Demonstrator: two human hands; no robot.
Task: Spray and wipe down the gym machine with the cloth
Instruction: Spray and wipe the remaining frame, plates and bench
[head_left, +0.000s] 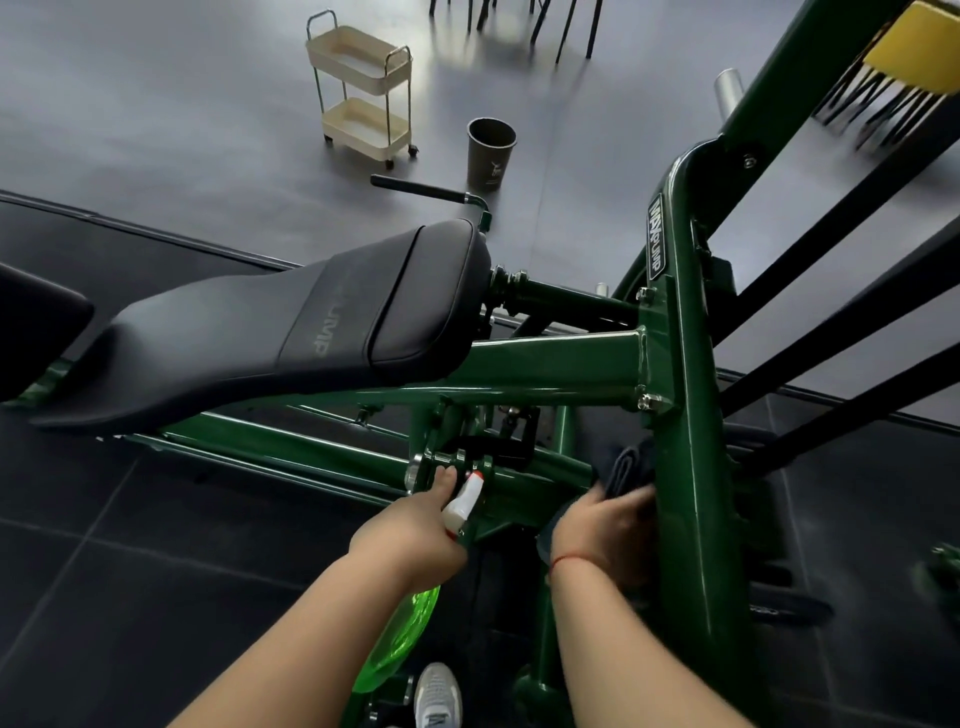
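Note:
The gym machine has a dark green frame (685, 415) and a black padded seat (291, 332). My left hand (415, 525) grips a bright green spray bottle (400, 639) by its neck; its white and red nozzle (465, 499) points at the lower linkage under the seat. My right hand (608, 530) holds a dark cloth (631, 462) against the inner side of the green upright, low down. The hand and upright hide part of the cloth.
A cream two-tier cart (361, 88) stands on the grey floor beyond the seat, with a dark bin (491, 150) beside it. A black handle bar (421, 189) juts out behind the seat. Black bars (831, 291) slant at right. My shoe (439, 696) is below.

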